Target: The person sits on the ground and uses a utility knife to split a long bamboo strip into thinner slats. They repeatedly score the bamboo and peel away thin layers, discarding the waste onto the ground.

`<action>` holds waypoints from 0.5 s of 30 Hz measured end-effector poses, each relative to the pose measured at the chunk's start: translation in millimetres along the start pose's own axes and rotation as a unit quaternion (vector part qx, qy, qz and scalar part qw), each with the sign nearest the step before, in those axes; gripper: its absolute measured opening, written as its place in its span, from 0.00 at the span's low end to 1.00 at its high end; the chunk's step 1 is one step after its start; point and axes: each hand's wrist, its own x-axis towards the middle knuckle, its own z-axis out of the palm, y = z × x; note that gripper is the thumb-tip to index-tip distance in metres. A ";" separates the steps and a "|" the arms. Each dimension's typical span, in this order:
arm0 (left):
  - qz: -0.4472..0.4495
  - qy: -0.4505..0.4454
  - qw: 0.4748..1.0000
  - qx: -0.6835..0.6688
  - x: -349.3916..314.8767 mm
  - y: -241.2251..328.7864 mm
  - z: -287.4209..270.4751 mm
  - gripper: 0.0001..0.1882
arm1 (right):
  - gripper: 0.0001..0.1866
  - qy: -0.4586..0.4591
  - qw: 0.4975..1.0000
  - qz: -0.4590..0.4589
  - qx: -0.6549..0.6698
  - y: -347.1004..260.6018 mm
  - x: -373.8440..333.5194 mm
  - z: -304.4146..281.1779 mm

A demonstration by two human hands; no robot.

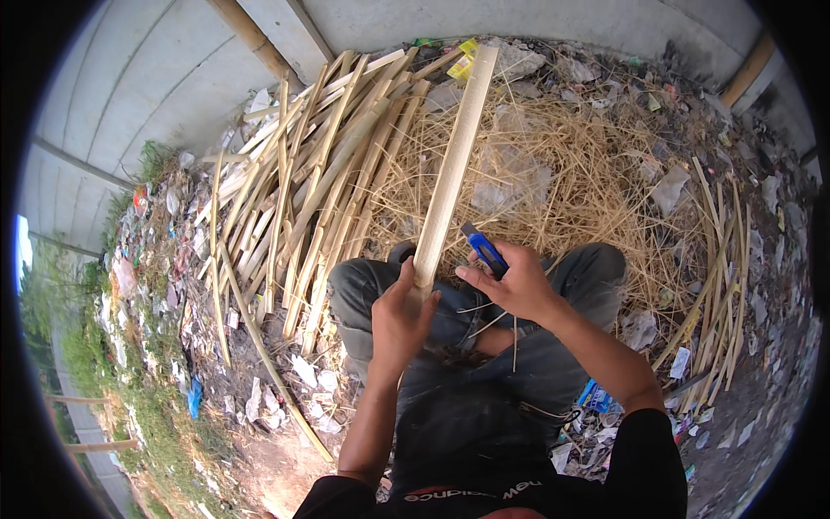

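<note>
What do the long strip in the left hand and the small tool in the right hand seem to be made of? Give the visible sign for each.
The long strip in the left hand looks like split bamboo: pale, matt, straight-grained, like the strips in the pile beside it. The small tool in the right hand seems to have a blue plastic body, smooth and evenly coloured; it is probably a utility knife, but any blade is hidden.

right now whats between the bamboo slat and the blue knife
In the head view nothing solid sits between the bamboo slat and the blue knife in the right hand; only straw shavings on the ground behind.
</note>
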 end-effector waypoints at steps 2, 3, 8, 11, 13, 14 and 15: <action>0.005 0.007 1.000 0.018 -0.9 1.3 3.9 0.37 | 0.22 0.029 0.999 0.007 0.013 -2.6 3.2 8.5; 0.004 0.007 1.000 0.025 -1.4 1.6 5.0 0.37 | 0.21 0.034 0.999 0.003 0.011 -2.7 5.5 13.1; 0.018 0.016 0.998 0.054 -2.4 3.9 8.9 0.38 | 0.14 0.088 0.994 -0.060 0.018 9.3 13.5 35.3; 0.011 0.021 0.996 0.084 -1.9 3.1 9.0 0.38 | 0.14 0.079 0.992 -0.092 0.024 13.5 13.6 40.5; -0.016 0.025 0.993 0.112 2.9 -1.9 9.6 0.37 | 0.15 -0.018 0.992 -0.120 0.033 9.6 5.7 40.2; -0.006 0.036 0.994 0.106 5.4 -6.4 9.1 0.37 | 0.15 -0.066 0.988 -0.134 0.038 6.0 -0.2 39.4; 0.004 0.044 0.994 0.099 8.7 -12.4 8.1 0.37 | 0.16 -0.144 0.983 -0.103 0.055 0.8 -7.7 37.1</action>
